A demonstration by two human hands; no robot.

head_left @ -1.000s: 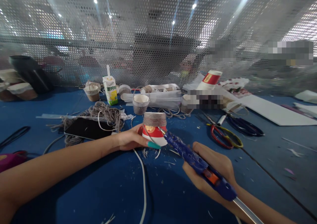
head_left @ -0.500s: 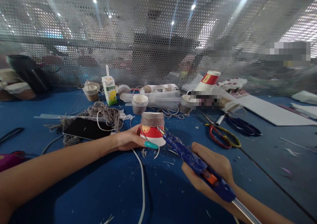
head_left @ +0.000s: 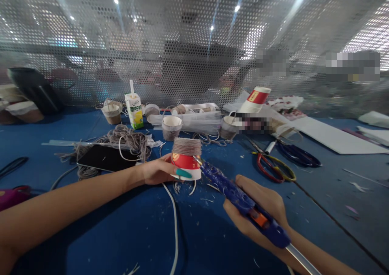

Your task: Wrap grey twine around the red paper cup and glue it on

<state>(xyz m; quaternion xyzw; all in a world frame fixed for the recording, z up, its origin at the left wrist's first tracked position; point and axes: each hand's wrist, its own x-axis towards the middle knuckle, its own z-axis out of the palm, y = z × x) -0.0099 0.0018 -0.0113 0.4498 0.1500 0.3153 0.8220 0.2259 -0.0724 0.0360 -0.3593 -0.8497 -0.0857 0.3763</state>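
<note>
Upside down in the middle of the view is a red and white paper cup (head_left: pixel 186 161), its upper part wrapped in rows of grey-brown cord (head_left: pixel 187 146). My left hand (head_left: pixel 159 170) is closed round the cup from the left, its thumb with a long teal nail across the lower wall. In my right hand (head_left: pixel 258 204) is a blue hot glue gun (head_left: pixel 231 188), gripped with a clear glue stick (head_left: pixel 300 259) coming out of its back end. The gun's metal nozzle is at the cup's right side, just under the lowest cord row; whether it touches is hard to tell.
Behind the cup stand small cord-wrapped cups (head_left: pixel 172 128) and a drink carton (head_left: pixel 134 111). To the left, a tangle of grey cord (head_left: pixel 130 139) lies by a black phone (head_left: pixel 105 157). Scissors (head_left: pixel 273 166) and a white board (head_left: pixel 337 135) are on the right. A white cable (head_left: pixel 175 230) runs toward me.
The cup has turned in my left hand, so its gold emblem has shifted left and other gold print shows on the right. My right hand and the glue gun stay almost where they were.
</note>
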